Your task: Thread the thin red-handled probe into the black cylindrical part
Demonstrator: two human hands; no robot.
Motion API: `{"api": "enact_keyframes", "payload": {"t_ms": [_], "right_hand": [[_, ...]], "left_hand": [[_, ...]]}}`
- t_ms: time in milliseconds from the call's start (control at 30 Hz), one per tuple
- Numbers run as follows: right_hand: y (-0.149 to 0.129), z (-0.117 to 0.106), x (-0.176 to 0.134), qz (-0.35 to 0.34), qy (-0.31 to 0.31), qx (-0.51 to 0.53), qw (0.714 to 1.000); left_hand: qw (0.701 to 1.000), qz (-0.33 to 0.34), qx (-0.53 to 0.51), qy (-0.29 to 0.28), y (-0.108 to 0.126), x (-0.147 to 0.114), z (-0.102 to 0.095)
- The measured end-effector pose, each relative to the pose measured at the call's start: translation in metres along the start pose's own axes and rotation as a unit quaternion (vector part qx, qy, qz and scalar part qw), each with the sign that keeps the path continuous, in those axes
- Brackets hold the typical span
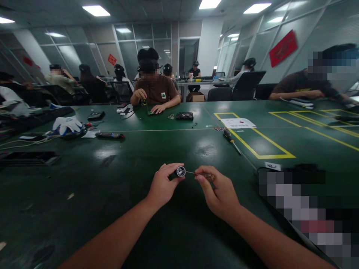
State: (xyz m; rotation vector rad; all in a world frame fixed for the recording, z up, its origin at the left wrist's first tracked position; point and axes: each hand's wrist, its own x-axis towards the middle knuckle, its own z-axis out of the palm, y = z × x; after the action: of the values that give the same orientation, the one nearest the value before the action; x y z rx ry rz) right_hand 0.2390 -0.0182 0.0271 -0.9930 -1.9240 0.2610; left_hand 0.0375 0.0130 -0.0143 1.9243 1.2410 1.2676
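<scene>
My left hand [165, 183] is closed around a small dark cylinder [181, 171], its round, silvery open end turned toward me. Between the fingers of my right hand [220, 190] is a thin screwdriver [206, 175] with an amber-looking handle. Its narrow metal shaft points left and its tip meets the rim or inside of the cylinder; which of the two I cannot tell. Both hands are held over the green table [134, 224]. What the cylinder is a part of does not show.
A yellow-and-black screwdriver [232, 141] lies ahead to the right, near a paper sheet [238, 123]. White gloves [66, 125] and a dark tool [110, 135] lie to the left. Across the table a person [157, 86] handles small parts beside a black box [184, 116].
</scene>
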Motion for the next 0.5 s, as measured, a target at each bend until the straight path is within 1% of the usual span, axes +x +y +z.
{"api": "enact_keyframes", "payload": {"t_ms": [133,233,333,500], "right_hand": [[-0.0003,0.0009,-0.001,0.003,0.005,0.005,1.0],[-0.0002,0.0014,-0.0018,0.011,0.029,0.014,0.999],[0.0003,0.001,-0.0022,0.012,0.044,0.013,0.999],[0.0022,-0.0001,-0.0027,0.001,0.033,0.02,0.999]], "left_hand": [[1.0,-0.009,0.006,0.007,0.0021,0.0005,-0.0018],[1.0,-0.016,0.014,0.022,0.0013,0.0009,-0.0029],[0.999,-0.018,0.015,0.026,-0.0004,0.0013,-0.0033],[0.999,-0.018,0.014,0.027,-0.0022,0.0011,-0.0016]]}}
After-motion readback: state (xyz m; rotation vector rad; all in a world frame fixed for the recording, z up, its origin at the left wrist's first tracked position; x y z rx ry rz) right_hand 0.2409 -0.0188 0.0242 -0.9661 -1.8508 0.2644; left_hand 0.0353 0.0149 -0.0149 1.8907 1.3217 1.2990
